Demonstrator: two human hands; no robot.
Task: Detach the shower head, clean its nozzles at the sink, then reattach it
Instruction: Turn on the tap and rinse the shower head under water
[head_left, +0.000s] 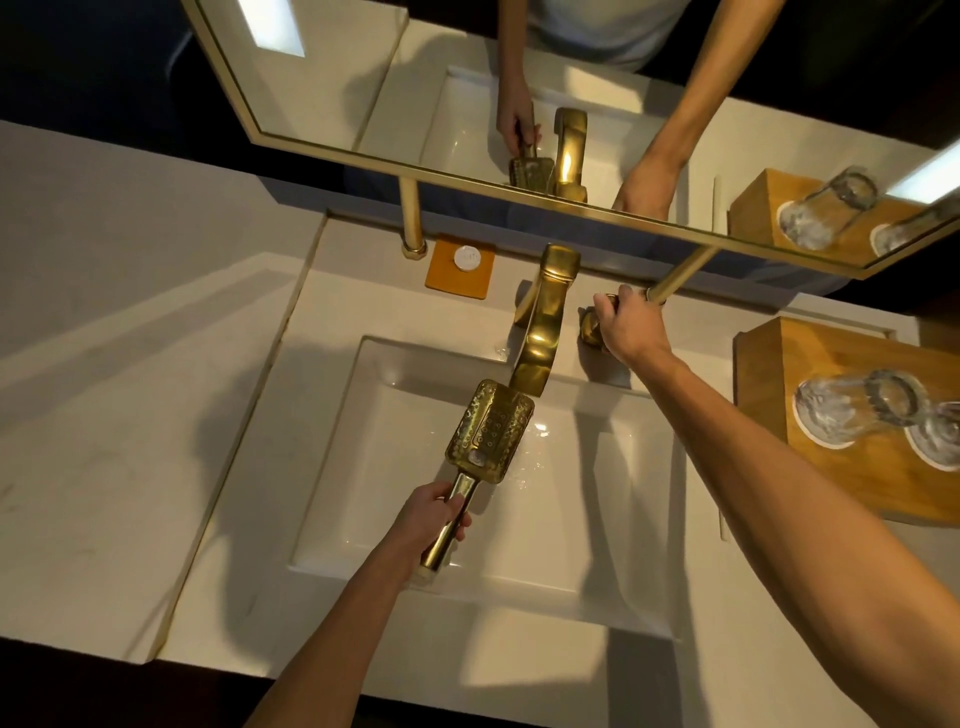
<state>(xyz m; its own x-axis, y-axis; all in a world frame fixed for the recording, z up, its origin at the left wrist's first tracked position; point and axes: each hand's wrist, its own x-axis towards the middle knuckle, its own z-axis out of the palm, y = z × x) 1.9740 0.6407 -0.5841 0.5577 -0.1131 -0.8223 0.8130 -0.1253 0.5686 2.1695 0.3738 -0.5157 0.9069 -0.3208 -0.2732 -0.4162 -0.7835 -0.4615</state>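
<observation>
Left hand (434, 512) is gripping the shower head (488, 434) by its gold handle, and you are holding it nozzle-face up over the sink (613, 509), its far end just under the faucet spout (540, 343) at twelve o'clock. Your right hand (626, 322) is closing around the faucet handle (592, 325) at one o'clock, fingers curled over it.

Going by the shine on the basin, water is already wetting things, though I cannot tell whether it is running. If you are opening the tap hard, the flat nozzle face is likely to be throwing spray onto the tabletop (208, 415) and toward the mirror (467, 104). A wet metal handle could also be slipping in your grip and knocking the basin.

You are working close to the spout, so lifting the head risks a clash there. Open room is lying toward nine o'clock across the bare tabletop; at three o'clock the wooden tray (779, 374) with upturned glasses (852, 405) is crowding your right forearm.
</observation>
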